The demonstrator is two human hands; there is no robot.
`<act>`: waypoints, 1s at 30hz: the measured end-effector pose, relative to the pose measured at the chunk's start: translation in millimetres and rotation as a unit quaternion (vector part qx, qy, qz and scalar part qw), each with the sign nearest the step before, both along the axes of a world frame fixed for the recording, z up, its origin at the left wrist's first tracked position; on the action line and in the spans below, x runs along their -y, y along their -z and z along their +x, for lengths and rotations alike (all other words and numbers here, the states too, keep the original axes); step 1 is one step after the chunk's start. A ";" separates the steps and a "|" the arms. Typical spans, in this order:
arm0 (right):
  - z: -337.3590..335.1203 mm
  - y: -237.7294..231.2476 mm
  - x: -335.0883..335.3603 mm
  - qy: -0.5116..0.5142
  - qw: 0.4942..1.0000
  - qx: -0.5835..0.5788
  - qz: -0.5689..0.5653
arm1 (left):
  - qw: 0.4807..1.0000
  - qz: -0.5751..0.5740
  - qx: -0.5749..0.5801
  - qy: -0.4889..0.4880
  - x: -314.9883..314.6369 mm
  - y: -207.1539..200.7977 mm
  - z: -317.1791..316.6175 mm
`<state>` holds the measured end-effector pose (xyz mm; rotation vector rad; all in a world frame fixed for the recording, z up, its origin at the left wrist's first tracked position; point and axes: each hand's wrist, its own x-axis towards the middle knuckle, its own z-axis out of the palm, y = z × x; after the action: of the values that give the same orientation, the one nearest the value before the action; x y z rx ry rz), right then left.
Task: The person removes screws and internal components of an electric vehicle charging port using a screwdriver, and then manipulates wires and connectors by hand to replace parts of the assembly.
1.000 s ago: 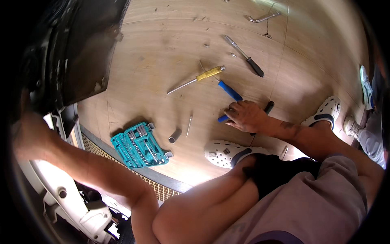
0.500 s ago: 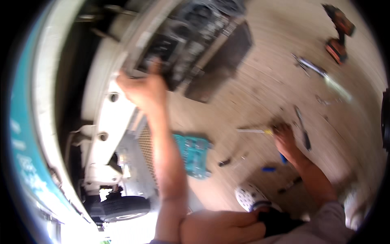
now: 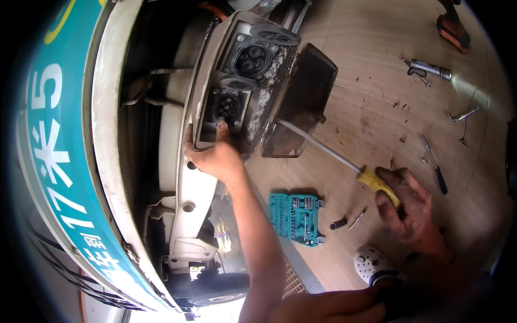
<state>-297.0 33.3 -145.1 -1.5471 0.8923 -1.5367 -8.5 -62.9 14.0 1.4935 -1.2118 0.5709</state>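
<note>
A metal socket box (image 3: pixel 253 126) is fixed at the vehicle's edge. It holds an upper round charging socket (image 3: pixel 252 59) and a lower one (image 3: pixel 227 107), with their round caps swung up. My left hand (image 3: pixel 218 159) grips the box's near edge, thumb inside just below the lower socket and fingers around the outer side. In my right hand (image 3: pixel 409 207) is a screwdriver (image 3: pixel 371 179), held by its yellow handle. Its long shaft points up-left, the tip appearing in front of the hinge side of the box's dark open lid (image 3: pixel 301 102).
On the wooden floor lie a teal socket set case (image 3: pixel 294 218), a lit flashlight (image 3: pixel 431 70), a cordless drill (image 3: pixel 452 32) and a dark-handled screwdriver (image 3: pixel 435 167). A white clog (image 3: pixel 371 264) is near my leg. The vehicle's teal panel (image 3: pixel 59 124) runs along the left, above a wheel (image 3: pixel 218 288).
My right hand has lifted the yellow-handled screwdriver from the floor and brought its tip toward the socket box. My left hand stays at the box. The view has shifted and sharpened.
</note>
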 end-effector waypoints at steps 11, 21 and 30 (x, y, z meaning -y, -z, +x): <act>91.1 -33.4 12.2 -0.003 0.998 0.011 -0.057 | 0.999 -0.014 0.031 -0.009 -3.5 1.9 -1.9; 116.6 -19.7 9.1 0.032 0.996 0.040 -0.076 | 0.997 -0.011 0.066 -0.040 -2.7 2.4 0.5; 118.8 -21.0 12.2 0.024 0.996 0.027 -0.083 | 0.999 -0.003 0.039 -0.032 -4.7 2.0 -0.7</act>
<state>-178.3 21.0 -124.1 -1.6016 0.7933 -1.7163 -9.2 -58.2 12.0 1.5211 -1.2247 0.6820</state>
